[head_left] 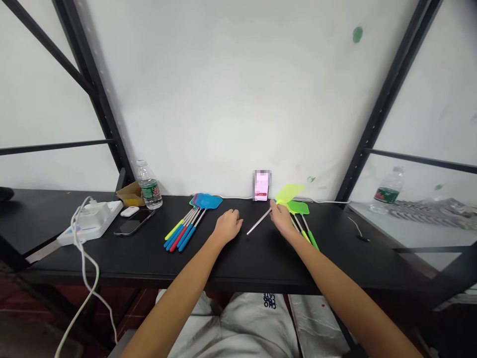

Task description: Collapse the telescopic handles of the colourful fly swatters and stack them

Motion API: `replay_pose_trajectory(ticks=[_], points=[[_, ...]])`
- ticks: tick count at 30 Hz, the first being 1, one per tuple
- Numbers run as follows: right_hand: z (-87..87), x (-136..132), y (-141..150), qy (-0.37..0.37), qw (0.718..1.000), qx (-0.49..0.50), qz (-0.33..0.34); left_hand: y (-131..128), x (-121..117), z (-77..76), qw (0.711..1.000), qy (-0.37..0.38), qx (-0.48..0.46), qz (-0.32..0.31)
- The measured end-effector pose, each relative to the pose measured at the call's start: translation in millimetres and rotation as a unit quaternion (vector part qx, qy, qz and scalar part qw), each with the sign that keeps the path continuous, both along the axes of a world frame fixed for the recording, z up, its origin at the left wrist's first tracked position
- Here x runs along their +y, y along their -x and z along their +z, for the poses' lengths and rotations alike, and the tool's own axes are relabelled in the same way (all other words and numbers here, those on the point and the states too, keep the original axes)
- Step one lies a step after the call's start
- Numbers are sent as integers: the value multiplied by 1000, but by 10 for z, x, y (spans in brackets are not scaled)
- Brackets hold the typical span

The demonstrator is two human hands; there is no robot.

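Note:
Just below its yellow-green head, a fly swatter (289,192) is gripped by my right hand (280,217). Its bare metal rod (259,222) slants down to the left, and no coloured handle shows on the rod's end. My left hand (227,226) is closed low over the table, left of the rod's tip; what its curled fingers hold, if anything, is hidden. To the left lies a fanned bunch of fly swatters (209,201) with blue, red and yellow handles. Partly behind my right hand lie more swatters, including a green one (299,207).
A phone (262,185) leans upright at the wall. On the black table (149,258), at left, are a water bottle (149,186), a cardboard box (131,194), a white case (129,212), another phone (134,222) and a power strip (93,222) with white cables. Metal posts stand both sides.

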State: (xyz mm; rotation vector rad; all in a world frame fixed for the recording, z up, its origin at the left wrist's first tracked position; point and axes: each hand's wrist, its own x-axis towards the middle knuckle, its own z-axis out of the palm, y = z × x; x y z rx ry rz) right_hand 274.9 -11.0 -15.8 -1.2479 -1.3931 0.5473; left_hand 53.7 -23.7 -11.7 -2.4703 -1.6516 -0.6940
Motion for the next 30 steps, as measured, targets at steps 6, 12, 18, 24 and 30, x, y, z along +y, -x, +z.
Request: replay_pose_trajectory(ticks=[6, 12, 18, 24, 30], points=[[-113, -53, 247, 71, 995, 21, 69, -67, -101, 88, 980, -50, -160, -110], [-107, -150, 404, 142, 965, 117, 187, -195, -200, 78, 947, 89, -223, -215], [-85, -166, 427, 150, 947, 188, 213, -219, -138, -7, 930, 128, -250, -235], [-35, -149, 355, 171, 939, 214, 206, -228, -123, 0, 935, 121, -241, -232], [48, -154, 341, 166, 939, 206, 221, -296, -120, 35, 931, 120, -250, -236]])
